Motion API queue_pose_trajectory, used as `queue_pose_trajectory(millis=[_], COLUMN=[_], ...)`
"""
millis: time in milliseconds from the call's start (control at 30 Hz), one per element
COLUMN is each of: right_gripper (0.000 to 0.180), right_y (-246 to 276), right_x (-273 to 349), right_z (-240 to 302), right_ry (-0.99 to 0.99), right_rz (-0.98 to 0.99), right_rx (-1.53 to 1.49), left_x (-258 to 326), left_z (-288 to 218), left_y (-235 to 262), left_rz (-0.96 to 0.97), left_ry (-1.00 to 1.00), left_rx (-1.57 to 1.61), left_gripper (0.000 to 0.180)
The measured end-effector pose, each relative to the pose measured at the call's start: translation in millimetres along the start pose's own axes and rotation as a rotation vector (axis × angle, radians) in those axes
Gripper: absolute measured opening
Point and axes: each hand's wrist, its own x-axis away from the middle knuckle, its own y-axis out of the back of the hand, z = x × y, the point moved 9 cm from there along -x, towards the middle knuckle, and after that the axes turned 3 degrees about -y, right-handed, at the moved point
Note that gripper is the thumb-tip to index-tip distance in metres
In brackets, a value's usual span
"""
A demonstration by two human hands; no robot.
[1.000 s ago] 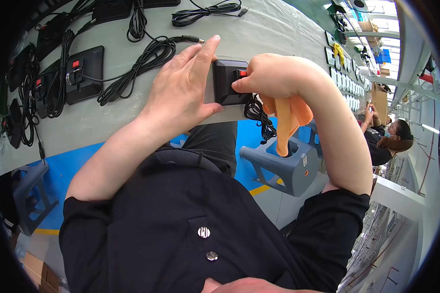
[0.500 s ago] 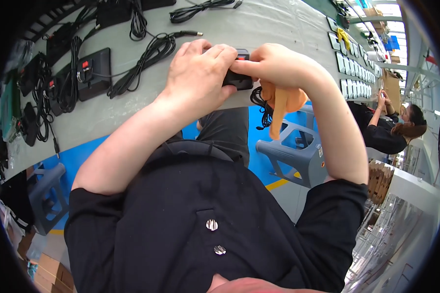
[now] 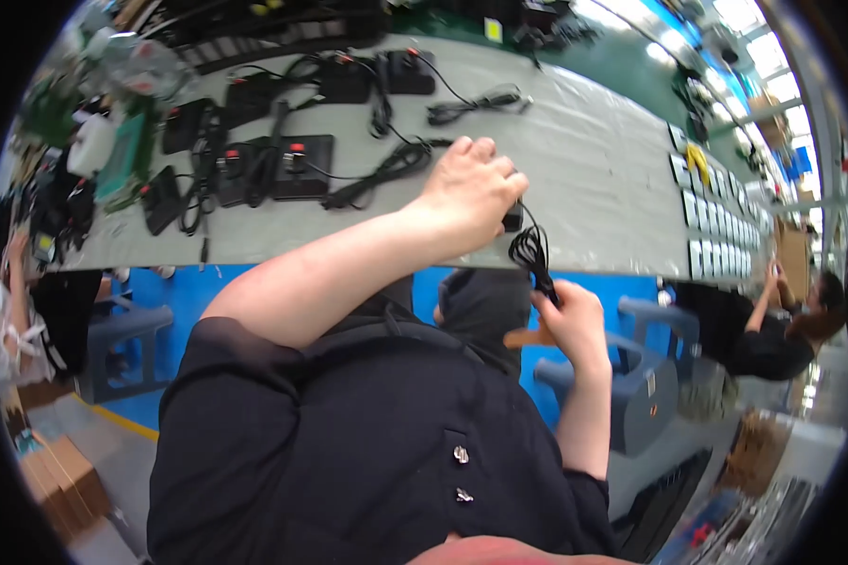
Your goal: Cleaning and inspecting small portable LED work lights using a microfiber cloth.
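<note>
My left hand (image 3: 471, 198) is closed over a small black box (image 3: 513, 218) near the table's front edge. Most of that box is hidden under the palm and fingers. From it a black cable bundle (image 3: 531, 252) hangs past the edge. Lower down, off the table, my right hand (image 3: 575, 325) grips the bundle's lower end. An orange, finger-like piece (image 3: 526, 337) shows beside the right hand; its kind is unclear. To the left lies a black box with a red switch (image 3: 303, 168), joined to a coiled black cable (image 3: 377, 179).
More black boxes and cables cover the left of the pale table (image 3: 594, 179). Rows of white-and-dark flat pieces (image 3: 721, 221) and a yellow item (image 3: 697, 163) lie at the right. Grey stools (image 3: 622, 386) stand below. Other people sit or stand at both sides.
My right hand has left the box and moved down onto the cable bundle. My left hand stays on the box. The view has shifted, showing more of the table.
</note>
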Motion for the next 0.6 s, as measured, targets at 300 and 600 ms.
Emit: queue_pose_trajectory(millis=[300,600], right_gripper=[0.032,0.032], right_y=[89.0,109.6], right_x=[-79.7,-56.6], right_z=[103.7,39.3], right_ry=[0.361,0.123], right_rz=[-0.333,-0.319], right_rx=[0.14,-0.379], left_x=[49.1,3.9], left_z=[43.6,154.7], left_y=[30.7,171.5], left_rz=[0.097,-0.158], left_ry=[0.085,0.264], left_rx=[-0.203,-0.045], left_gripper=[0.051,0.065])
